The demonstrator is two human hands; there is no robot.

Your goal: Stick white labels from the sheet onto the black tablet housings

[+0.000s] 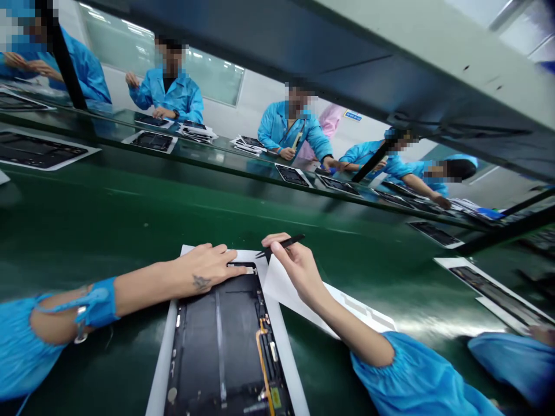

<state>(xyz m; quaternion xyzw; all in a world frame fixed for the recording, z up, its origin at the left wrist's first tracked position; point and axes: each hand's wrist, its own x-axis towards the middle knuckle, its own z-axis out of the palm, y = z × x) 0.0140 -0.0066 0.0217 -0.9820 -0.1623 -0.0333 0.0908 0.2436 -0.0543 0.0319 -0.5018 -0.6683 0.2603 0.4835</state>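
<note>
An opened tablet (243, 335) with black inner parts and an orange ribbon cable lies on a white sheet (162, 370) in front of me. My left hand (206, 268) rests on its far left corner, fingers stretched out, with a fingertip at the far edge. A blue strap (103, 301) circles that wrist. Held in my right hand (295, 266) is a pair of black tweezers (284, 245), its tips pointing left just beyond the tablet's far right corner. Under this hand, a white sheet with grey strips (342, 309) lies to the right of the tablet.
A green bench surface (173, 214) runs across the view. Several co-workers in blue sit opposite, with tablets (154, 141) and stacked sheets (197, 132) before them. Overhead hangs a grey shelf (269, 52). At right lie another tablet (498, 289) and a co-worker's blue sleeve (511, 358).
</note>
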